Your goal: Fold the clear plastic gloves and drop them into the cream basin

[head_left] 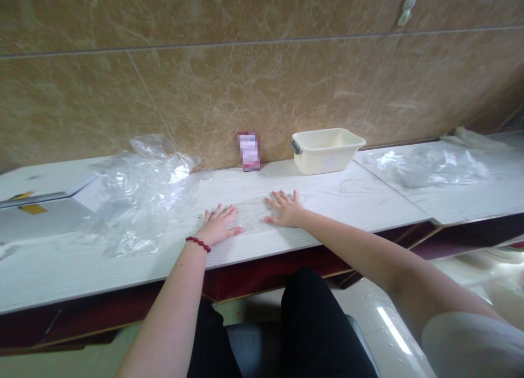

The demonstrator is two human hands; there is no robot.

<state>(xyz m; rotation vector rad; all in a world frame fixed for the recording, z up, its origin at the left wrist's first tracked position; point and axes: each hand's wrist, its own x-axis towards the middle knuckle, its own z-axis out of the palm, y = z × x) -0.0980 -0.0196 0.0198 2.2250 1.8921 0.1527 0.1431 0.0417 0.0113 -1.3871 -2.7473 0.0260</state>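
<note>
My left hand (219,225) lies palm down with its fingers spread, a red bead bracelet (198,243) around the wrist. Across from it, my right hand (285,209) also rests flat, fingers apart. Between and partly under both hands is a thin clear plastic sheet or bag (254,214), flat on the white wood-grain table (327,203). Its outline is faint, and the parts beneath my palms are hidden. To the left of my left hand sits a heap of crumpled clear plastic bags (143,187).
A cream plastic bin (327,153) with a grey handle stands against the wall, beside a propped phone-sized item (249,151) with a blurred front. More clear plastic (434,165) lies at right. A white box (45,214) is at far left.
</note>
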